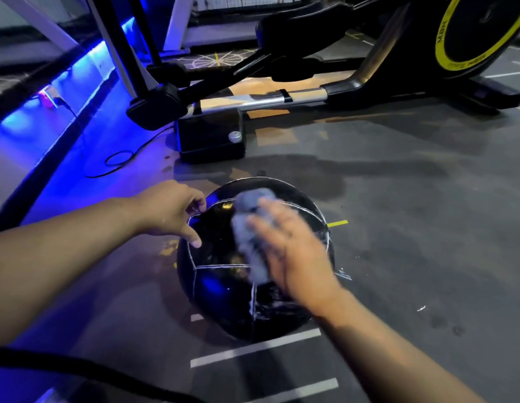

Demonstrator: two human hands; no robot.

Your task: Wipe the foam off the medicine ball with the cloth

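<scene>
The ball [223, 274] sits on the floor [398, 257], just in front of the black foot of the elliptical [212, 141], and both hands are on it. The left hand [168, 210] steadies the ball's upper left side, fingers spread and curled against the surface, holding nothing else. The right hand [293, 251] is blurred, pressed flat over the cloth [253, 228] on top of the ball; the fingers lie over the cloth rather than closing round it, so call it a loose, flattened grip pinning the cloth down.

Foam looks thin now: white traces sit along the seams, thickest low on the ball's right side under the right wrist, with a few flecks on the floor just right of the ball.

To do this well, I'd judge: keep the left hand braced so the ball can't roll away from the stroke, press the cloth with the whole palm, and drag along the seams where foam collects. Then turn the ball towards the body to reach the lower right patch, and fold the cloth to a dry face once it's soaked.

The count: one ball, one cloth, two hands, one elliptical behind, and one black cable [119, 161] looped on the floor to the ball's upper left.
</scene>
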